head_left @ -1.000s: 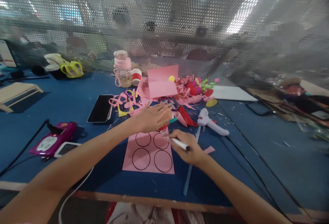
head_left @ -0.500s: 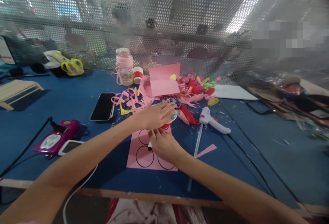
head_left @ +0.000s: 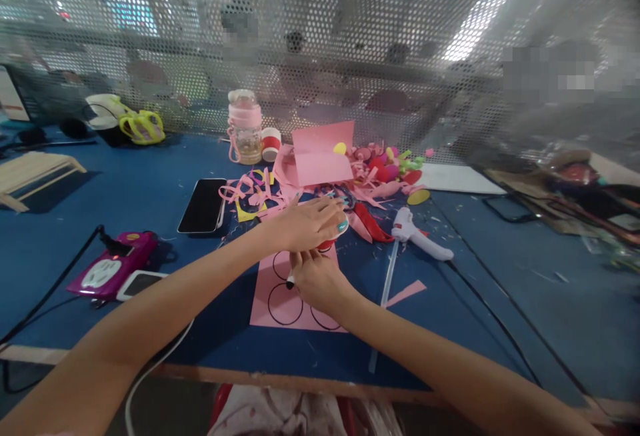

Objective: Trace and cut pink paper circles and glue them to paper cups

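Note:
My left hand (head_left: 314, 224) is laid over a red and white paper cup (head_left: 327, 245), its fingers and thumb around the upper part. Most of the cup is hidden under that hand. The cup rests on a pink sheet of paper (head_left: 262, 311) marked with several black circles. Right below it, my right hand (head_left: 320, 281) is closed on a marker (head_left: 291, 282); only the marker's white and black end shows, and its tip is hidden by the hand.
Behind my hands lie pink paper scraps (head_left: 245, 188) and a folded pink sheet (head_left: 323, 156). A glue gun (head_left: 420, 239) with its cord is on the right. To the left are a phone (head_left: 203, 206) and a purple device (head_left: 113, 266). A bottle (head_left: 245, 129) stands at the back.
The whole view has shifted slightly. Both hands keep nearly the same place, the left over the cup and the right with the marker, turned a little.

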